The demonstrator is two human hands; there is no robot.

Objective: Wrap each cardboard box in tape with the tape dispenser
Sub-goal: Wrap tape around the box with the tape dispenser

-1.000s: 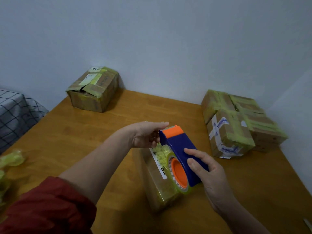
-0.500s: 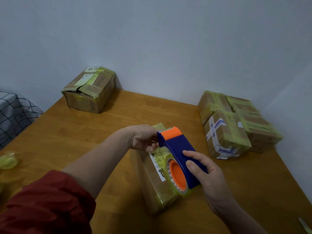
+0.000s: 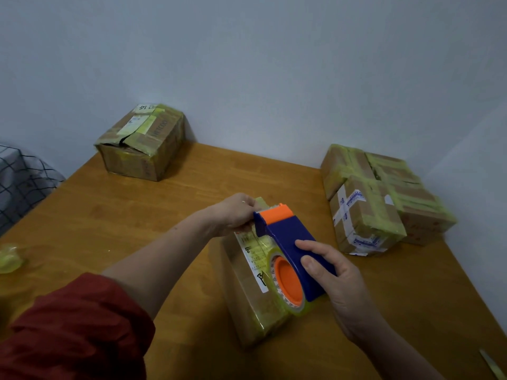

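A long cardboard box (image 3: 248,294) with a white label lies on the wooden table (image 3: 123,215), part-covered in yellowish clear tape. My right hand (image 3: 329,272) grips the blue and orange tape dispenser (image 3: 288,242), which rests on the box's top with its orange cutter end at the far end. My left hand (image 3: 236,212) reaches over the box's far end, fingers curled at the tape just in front of the cutter. Exactly what those fingers hold is hidden by the dispenser.
A larger taped box (image 3: 142,144) stands at the back left against the wall. Several taped boxes (image 3: 381,196) are stacked together at the back right. A crumpled wad of tape (image 3: 9,259) lies at the left edge. A checked cloth (image 3: 19,179) shows beyond the table's left side.
The dispenser and my left hand have stayed at the box's far end; my left fingers have curled in tighter beside the cutter. The view has shifted slightly.
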